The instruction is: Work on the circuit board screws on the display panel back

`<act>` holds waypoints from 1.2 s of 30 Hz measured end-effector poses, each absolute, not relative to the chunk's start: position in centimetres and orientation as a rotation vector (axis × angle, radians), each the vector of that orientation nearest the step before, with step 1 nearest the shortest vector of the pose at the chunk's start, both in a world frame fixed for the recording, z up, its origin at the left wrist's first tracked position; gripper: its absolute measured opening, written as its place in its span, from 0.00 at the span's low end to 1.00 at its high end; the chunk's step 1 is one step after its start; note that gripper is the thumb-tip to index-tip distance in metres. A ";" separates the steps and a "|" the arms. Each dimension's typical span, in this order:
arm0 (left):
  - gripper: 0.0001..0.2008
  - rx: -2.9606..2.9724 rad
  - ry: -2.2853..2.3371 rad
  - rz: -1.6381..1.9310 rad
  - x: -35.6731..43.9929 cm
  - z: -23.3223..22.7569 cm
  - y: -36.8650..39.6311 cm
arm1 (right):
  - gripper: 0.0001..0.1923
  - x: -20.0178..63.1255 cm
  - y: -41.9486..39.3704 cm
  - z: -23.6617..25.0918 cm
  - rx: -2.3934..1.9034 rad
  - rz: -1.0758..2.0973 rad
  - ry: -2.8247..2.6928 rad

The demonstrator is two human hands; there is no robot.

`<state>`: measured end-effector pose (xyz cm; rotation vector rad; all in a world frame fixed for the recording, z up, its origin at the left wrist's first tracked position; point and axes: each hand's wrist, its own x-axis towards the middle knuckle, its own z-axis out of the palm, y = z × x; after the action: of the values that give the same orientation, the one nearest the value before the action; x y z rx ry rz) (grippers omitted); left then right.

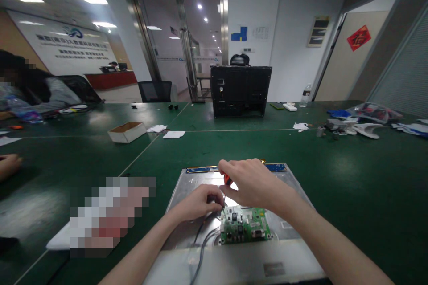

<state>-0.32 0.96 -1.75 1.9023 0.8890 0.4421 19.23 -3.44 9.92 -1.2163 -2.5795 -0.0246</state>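
R hand (249,183) is gripping a small screwdriver (227,185) w/ orange handle, fingers clamped round it, tip pointing down at the top-left corner of the green PCB (245,225). L hand (199,202) is curled shut right beside the tip, seemingly steadying the shaft or pinching a screw — can't tell which. Looks like a corner screw is being worked; next move prob needs the tip kept square in the head, light downforce. PCB is sitting just below both hands on a bare metal back panel (297,196) of a flat monitor lying on the table (351,173). Grey cables (200,249) are running off the board toward the wearer. Blue strip board (276,167) is lying just beyond R hand.
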 end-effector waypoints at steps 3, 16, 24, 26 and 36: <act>0.05 1.907 0.916 0.424 -0.3 -1.5 0.8 | 0.09 19.3 -3.4 10.0 -1.266 -0.043 -2.592; 0.06 1.907 0.934 0.417 -0.2 -1.5 0.8 | 0.09 19.4 -3.3 10.0 -1.222 -0.031 -2.598; 0.05 1.914 0.914 0.436 -0.3 -1.5 0.8 | 0.07 19.4 -3.5 9.9 -1.156 -0.021 -2.581; 0.06 1.923 0.902 0.429 -0.3 -1.5 0.8 | 0.08 19.4 -3.5 9.9 -1.163 -0.011 -2.586; 0.05 1.916 0.909 0.436 -0.4 -1.8 1.0 | 0.06 19.3 -3.6 10.1 -1.191 0.000 -2.605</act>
<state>-0.40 0.96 -1.78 1.9158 0.9087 0.4363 19.29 -3.59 10.07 -1.1913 -2.6048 0.0005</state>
